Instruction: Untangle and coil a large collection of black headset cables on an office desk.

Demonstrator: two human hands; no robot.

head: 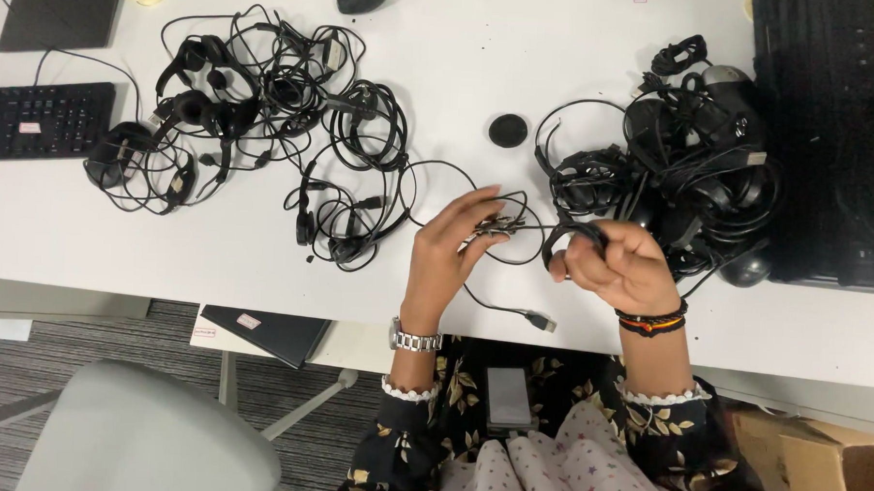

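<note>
Lap first: floral dark sleeves with white lace cuffs, dotted pale cloth, and a dark phone (508, 397) lying on it, just below the desk edge. Left hand (445, 251), metal watch on the wrist, fingers pinched narrow on a bunch of thin black cable (501, 224) over the white desk (443, 62). Right hand (622, 266), black and red bands at the wrist, curled shut around a black cable loop (565, 233); fingers wrap it, thumb side toward the left hand. Cable runs straight between the two grips, hands near each other but apart. Below the left grip a loose strand trails toward the desk edge and ends in a USB plug (543, 323).

Left of the left-hand grip, just beside it: a black headset with coiled cord (346, 223). Right of the right-hand grip, touching the held loop's far side: a big heap of black headsets and cords (697, 158). Beyond both grips, between the piles: a small round black ear cushion (508, 130). Farther left and beyond: another tangle of headsets (229, 103), then a black keyboard (42, 117) at the far left edge. Grey chair (140, 438) on the near left, under the desk level.
</note>
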